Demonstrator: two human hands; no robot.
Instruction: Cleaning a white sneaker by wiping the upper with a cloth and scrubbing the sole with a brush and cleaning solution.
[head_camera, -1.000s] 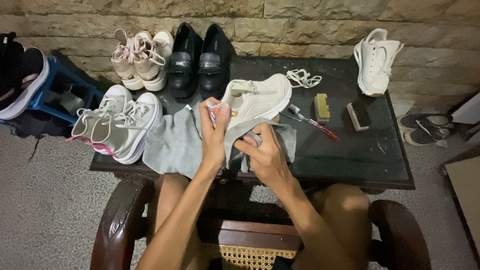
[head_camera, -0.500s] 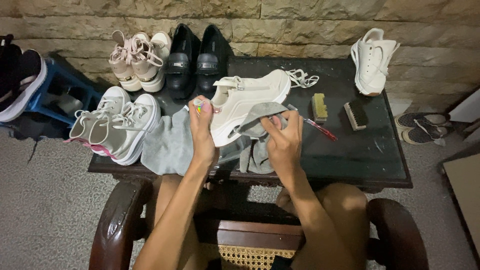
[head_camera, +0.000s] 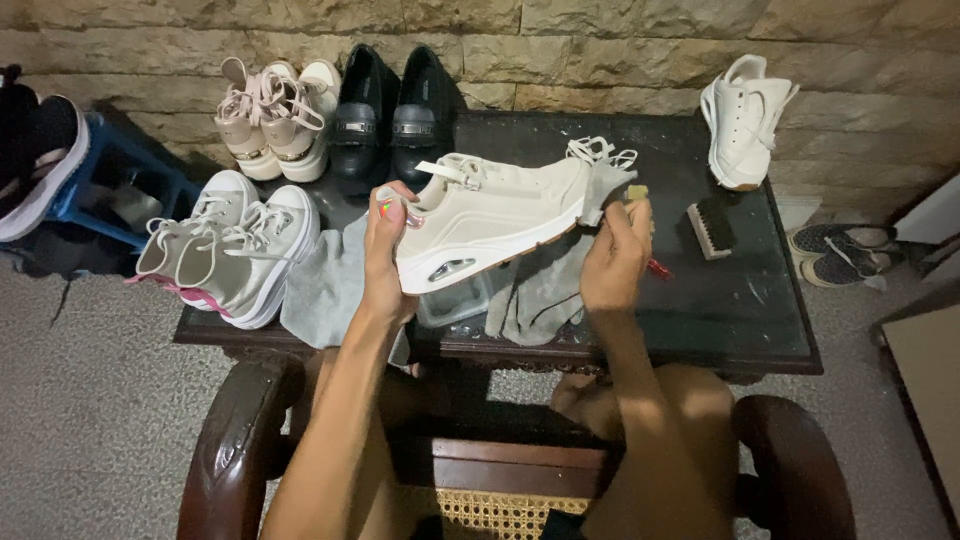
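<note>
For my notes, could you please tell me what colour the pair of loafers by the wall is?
Black loafers, each with a metal buckle; clearest in the head view.

Both forearms bare, reaching forward and up from the lower frame, roughly parallel, well apart. Left hand (head_camera: 385, 255) raised, back toward camera, fingers curled shut in a grip, thumb up near the top, painted nails visible. Right hand (head_camera: 615, 255) raised level with it, back toward camera, fingers closed in a pinch at the fingertips. Bare knees below the arms.
</note>
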